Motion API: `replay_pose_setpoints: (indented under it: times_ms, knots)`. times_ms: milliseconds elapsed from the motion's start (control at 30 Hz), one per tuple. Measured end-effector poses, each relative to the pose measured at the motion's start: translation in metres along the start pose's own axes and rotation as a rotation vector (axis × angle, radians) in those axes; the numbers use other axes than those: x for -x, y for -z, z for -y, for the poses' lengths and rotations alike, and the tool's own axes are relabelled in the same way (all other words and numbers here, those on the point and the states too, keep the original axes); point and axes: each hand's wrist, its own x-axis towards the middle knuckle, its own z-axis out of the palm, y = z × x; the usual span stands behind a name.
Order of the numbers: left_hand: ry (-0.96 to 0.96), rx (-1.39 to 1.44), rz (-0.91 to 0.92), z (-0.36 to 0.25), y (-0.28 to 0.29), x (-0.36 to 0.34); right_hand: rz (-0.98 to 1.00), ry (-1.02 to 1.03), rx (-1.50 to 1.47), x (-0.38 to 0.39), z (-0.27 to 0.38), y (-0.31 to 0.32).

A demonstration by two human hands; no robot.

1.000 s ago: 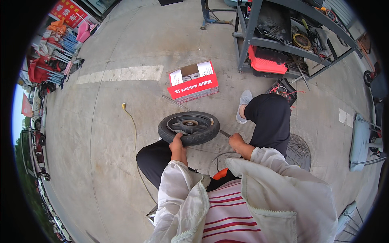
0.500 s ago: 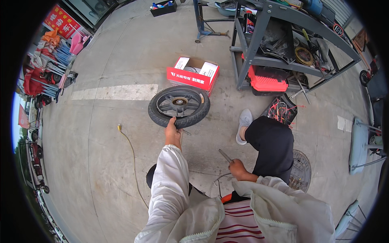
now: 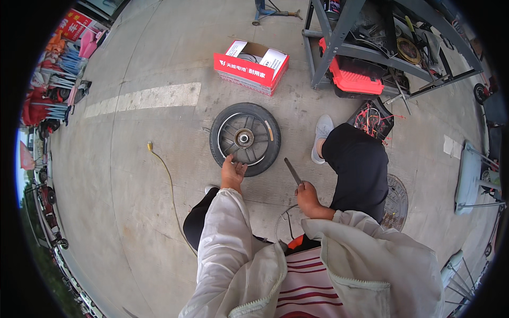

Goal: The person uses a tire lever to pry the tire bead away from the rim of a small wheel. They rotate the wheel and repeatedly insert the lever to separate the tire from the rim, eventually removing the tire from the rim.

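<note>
A small spoked wheel with a black tyre lies on the concrete in front of me, its hub facing up. My left hand is at the wheel's near edge, fingers apart over the tyre and rim, not wrapped round it. In my right hand is a flat metal bar, shaped like a tyre lever. It points away from me and up to the left, apart from the wheel. A small metal end sticks out at the tyre's left side; the rest of it is hidden.
Beyond the wheel stands an open red carton. To the right are a grey metal workbench, a red toolbox and a black tray of tangled wires. A yellow cable runs along the floor on the left.
The wheel, earlier tilted in my left hand, now lies flatter on the floor and closer to me. My left fingers have loosened from the tyre. The bar stays in my right hand, raised slightly.
</note>
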Motion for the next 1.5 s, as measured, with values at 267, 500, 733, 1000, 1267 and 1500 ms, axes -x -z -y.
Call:
replay_pose_setpoints:
  times_ms: [267, 500, 733, 1000, 1267, 1500]
  knots:
    - [-0.387, -0.042, 0.299, -0.073, 0.021, 0.107, -0.219, 0.056, -0.068, -0.075, -0.054, -0.027]
    - [-0.329, -0.154, 0.148, -0.027, 0.086, 0.143, 0.523, -0.379, -0.006, -0.011, -0.016, 0.000]
    - [-0.143, -0.415, 0.192, 0.042, 0.090, 0.152, 0.513, 0.172, -0.341, 0.043, 0.047, 0.056]
    - [-0.165, -0.605, 0.286, 0.050, 0.044, 0.159, 0.310, 0.403, -0.721, 0.060, 0.071, 0.125]
    - [-0.271, -0.575, 0.376, 0.032, -0.008, 0.200, 0.257, 0.434, -0.721, 0.056, 0.070, 0.137]
    - [-0.260, -0.430, 0.450, 0.010, -0.011, 0.207, 0.345, 0.377, -0.860, 0.048, 0.084, 0.147]
